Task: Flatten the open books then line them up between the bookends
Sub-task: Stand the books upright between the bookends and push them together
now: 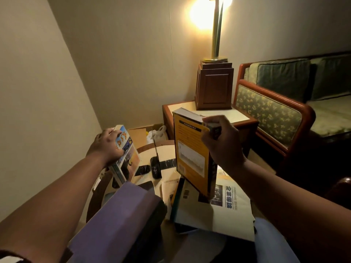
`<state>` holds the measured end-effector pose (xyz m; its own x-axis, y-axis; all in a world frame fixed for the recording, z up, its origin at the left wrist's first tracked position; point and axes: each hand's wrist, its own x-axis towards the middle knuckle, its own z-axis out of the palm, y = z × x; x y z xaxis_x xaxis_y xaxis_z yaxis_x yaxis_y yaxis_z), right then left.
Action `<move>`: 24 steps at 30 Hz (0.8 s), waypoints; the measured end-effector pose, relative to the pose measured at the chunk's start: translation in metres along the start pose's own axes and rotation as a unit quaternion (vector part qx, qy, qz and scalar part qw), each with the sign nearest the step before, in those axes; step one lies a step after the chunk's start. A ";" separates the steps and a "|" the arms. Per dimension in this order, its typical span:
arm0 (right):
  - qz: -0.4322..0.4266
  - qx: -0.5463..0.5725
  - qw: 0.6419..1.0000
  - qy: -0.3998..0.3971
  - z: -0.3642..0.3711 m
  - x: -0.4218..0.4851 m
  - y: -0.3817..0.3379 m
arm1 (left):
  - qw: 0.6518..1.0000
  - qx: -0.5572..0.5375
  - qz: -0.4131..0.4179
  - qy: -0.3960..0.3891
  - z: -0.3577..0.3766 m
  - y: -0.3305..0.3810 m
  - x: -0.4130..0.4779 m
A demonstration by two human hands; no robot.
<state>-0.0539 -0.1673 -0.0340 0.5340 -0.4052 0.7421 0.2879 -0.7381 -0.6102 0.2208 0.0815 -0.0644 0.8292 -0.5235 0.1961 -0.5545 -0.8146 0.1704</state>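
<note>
My right hand [220, 141] grips the top corner of a thick yellow book [191, 149], held upright above the round table [161, 154]. My left hand [106, 145] holds a blue and orange book [127, 158] that stands tilted at the table's left side. A purple book [121, 217] lies closed in the near foreground. A white book with dark print [224, 209] lies flat below the yellow one, on top of a dark-spined book. Black marbled bookends [167, 163] stand on the table between my hands.
Behind the round table a wooden side table [237, 115] carries a lit lamp on a wooden base [214, 86]. A green patterned sofa [275, 114] fills the right. A cardboard box with a white bag [150, 132] sits by the wall.
</note>
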 end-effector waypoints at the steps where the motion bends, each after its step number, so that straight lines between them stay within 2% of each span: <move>1: 0.006 0.003 1.000 -0.008 -0.001 -0.005 0.000 | 1.000 0.001 0.000 -0.001 0.000 0.001 0.000; 4: 0.068 0.031 0.995 -0.058 -0.013 -0.005 -0.007 | 1.000 0.004 0.000 0.000 0.000 0.002 -0.001; 8: 0.123 -0.038 0.968 -0.216 -0.045 0.030 -0.012 | 1.000 0.004 0.002 0.004 -0.001 0.003 -0.001; 11: 0.131 -0.137 0.920 -0.342 -0.063 0.060 -0.018 | 1.000 -0.001 0.002 0.009 0.000 0.002 0.000; 14: 0.244 -0.117 0.865 -0.422 -0.062 0.081 -0.023 | 1.000 -0.005 0.001 0.015 0.002 0.000 0.000; 17: 0.322 -0.084 0.834 -0.440 -0.055 0.091 -0.019 | 1.000 -0.006 -0.001 0.016 0.002 0.000 0.001; 19: 0.344 -0.096 0.826 -0.436 -0.051 0.091 -0.016 | 1.000 -0.008 -0.003 0.014 0.003 0.000 0.001; 24: 0.297 -0.112 0.863 -0.393 -0.042 0.090 -0.021 | 1.000 -0.013 -0.009 0.014 0.002 0.001 0.000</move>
<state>-0.0455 -0.2111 0.0567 0.9346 -0.3206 -0.1541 -0.3350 -0.6477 -0.6843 0.2203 0.0806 -0.0662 0.8365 -0.5020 0.2199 -0.5422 -0.8164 0.1988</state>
